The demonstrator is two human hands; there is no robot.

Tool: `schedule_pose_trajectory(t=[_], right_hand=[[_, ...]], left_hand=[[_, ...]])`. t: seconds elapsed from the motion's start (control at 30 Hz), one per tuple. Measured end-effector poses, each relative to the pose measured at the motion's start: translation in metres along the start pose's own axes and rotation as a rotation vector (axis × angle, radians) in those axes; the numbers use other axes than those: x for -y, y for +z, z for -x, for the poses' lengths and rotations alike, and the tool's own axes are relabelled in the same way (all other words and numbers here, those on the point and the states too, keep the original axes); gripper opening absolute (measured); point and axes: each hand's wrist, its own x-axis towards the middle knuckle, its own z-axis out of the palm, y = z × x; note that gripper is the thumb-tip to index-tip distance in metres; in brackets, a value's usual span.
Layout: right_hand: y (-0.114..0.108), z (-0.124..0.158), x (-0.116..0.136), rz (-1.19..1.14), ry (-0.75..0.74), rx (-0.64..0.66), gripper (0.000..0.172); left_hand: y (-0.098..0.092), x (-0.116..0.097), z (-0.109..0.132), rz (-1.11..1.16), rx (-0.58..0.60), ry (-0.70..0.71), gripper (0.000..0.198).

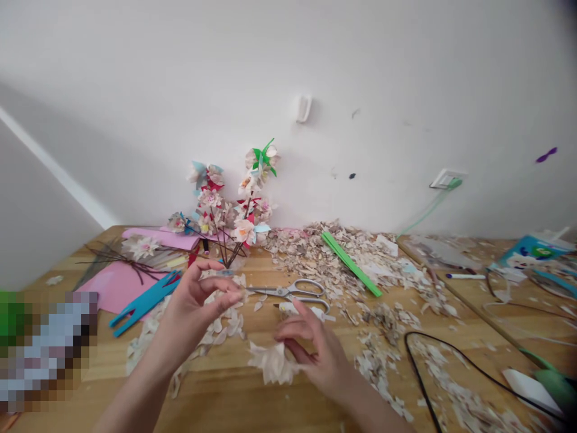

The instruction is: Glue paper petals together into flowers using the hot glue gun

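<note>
My right hand [313, 346] pinches a white handmade flower [273, 364] by its base, its petals facing left. My left hand [198, 304] is raised beside it, thumb and fingertips pressed together; whatever they hold, if anything, is too small to make out. A pair of metal scissors [288, 291] lies just beyond both hands. Under the scissors' handles is a white tube [304, 310], partly hidden by my right hand. Loose pale petals [229, 322] are scattered on the table behind my left hand.
Handmade flowers on dark stems [210, 198] stand by the wall. Heaped dry scraps [311, 246] surround a green strip [351, 264]. At left lie pink paper [108, 285] and a blue strip [144, 304]. A black cable [412, 361] loops across the right side.
</note>
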Motion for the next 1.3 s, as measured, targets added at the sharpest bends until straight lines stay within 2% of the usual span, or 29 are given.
schedule_pose_trajectory(t=[0.1,0.23,0.33,0.47,0.57,0.7,0.77,1.1,1.3], right_hand=[[-0.010,-0.004,0.010,0.160,-0.157,0.006,0.058],[-0.021,-0.004,0.023,0.273,-0.206,0.048,0.045],[-0.023,-0.002,0.025,0.276,-0.227,0.053,0.050],[-0.020,0.000,0.023,0.262,-0.230,0.052,0.068],[-0.019,-0.001,0.024,0.257,-0.245,0.036,0.071],[-0.021,-0.005,0.028,0.260,-0.187,0.054,0.051],[-0.022,-0.005,0.028,0.249,-0.182,0.048,0.048],[-0.019,-0.001,0.021,0.253,-0.224,0.044,0.074],[-0.018,0.001,0.018,0.169,-0.166,0.022,0.079]], left_hand=[[0.006,0.001,0.010,-0.164,0.124,0.116,0.038],[0.016,0.003,0.022,-0.330,0.289,0.227,0.034],[0.021,0.006,0.025,-0.340,0.423,0.229,0.034],[0.022,0.007,0.026,-0.344,0.528,0.138,0.035],[0.021,0.006,0.026,-0.322,0.536,0.082,0.031],[0.022,0.004,0.025,-0.295,0.503,0.095,0.029],[0.022,0.004,0.025,-0.303,0.501,0.112,0.029],[0.021,0.002,0.025,-0.429,0.557,0.136,0.029],[0.016,0.003,0.027,-0.362,0.600,0.132,0.050]])
